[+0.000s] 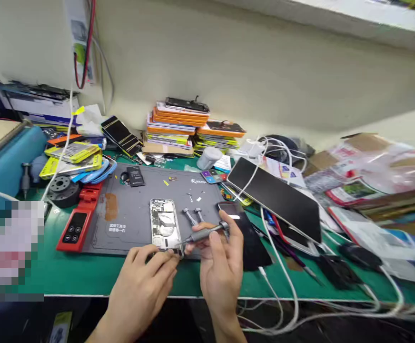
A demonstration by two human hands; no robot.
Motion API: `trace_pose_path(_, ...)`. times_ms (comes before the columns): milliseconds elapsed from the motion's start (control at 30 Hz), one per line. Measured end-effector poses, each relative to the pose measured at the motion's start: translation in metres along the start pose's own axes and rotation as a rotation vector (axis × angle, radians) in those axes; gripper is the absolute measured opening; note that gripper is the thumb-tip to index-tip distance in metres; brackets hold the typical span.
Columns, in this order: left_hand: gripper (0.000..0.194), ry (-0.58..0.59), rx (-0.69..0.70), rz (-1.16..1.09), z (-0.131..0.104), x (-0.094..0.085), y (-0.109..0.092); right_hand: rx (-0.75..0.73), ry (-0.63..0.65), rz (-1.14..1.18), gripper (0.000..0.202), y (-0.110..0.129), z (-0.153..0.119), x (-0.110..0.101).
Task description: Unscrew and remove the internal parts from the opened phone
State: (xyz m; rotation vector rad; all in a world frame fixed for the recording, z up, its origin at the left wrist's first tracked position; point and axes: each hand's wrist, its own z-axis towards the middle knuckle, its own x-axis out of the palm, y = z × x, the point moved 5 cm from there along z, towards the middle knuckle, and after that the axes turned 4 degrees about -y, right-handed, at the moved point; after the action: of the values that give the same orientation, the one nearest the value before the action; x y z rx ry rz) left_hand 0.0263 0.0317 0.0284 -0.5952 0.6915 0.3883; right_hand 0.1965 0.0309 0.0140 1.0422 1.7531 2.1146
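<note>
My right hand [222,262] is closed around a grey precision screwdriver [203,234], held almost level with its tip pointing left at the lower end of an opened phone [164,221]. The phone lies with its inside facing up on a grey work mat [136,209]. At its bottom edge, my left hand [145,276] has its fingers bent together and pressed on the frame, hiding that corner. Two more screwdrivers [189,216] rest on the mat just right of the phone. A black phone battery [135,176] lies further back, with small loose parts [190,196] nearby.
A red device with buttons [74,229] lines the mat's left edge. Stacked boxes [175,126] stand against the wall. To the right are a large dark tablet [275,195], a black screen [246,233] and tangled white cables [282,267]. A round dark holder [64,191] sits left.
</note>
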Motion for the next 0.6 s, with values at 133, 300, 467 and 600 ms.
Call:
trace_pose_path(133, 0.026, -0.001, -0.028, 0.003, 0.0, 0.0, 0.001, 0.127, 0.059, -0.02, 0.055, -0.01, -0.001, -0.008)
trace_pose_path(300, 0.025, 0.024, -0.034, 0.024, 0.002, 0.0, 0.001, 0.147, 0.124, -0.068, 0.061, -0.015, -0.004, -0.01)
trace_pose_path(467, 0.021, 0.034, -0.017, 0.029, 0.004, -0.002, -0.001, 0.133, 0.143, -0.124, 0.053, -0.013, -0.005, -0.008)
trace_pose_path(600, 0.021, 0.045, -0.014, 0.027, 0.004, -0.003, -0.002, 0.102, 0.153, -0.143, 0.051, -0.009, -0.005, -0.007)
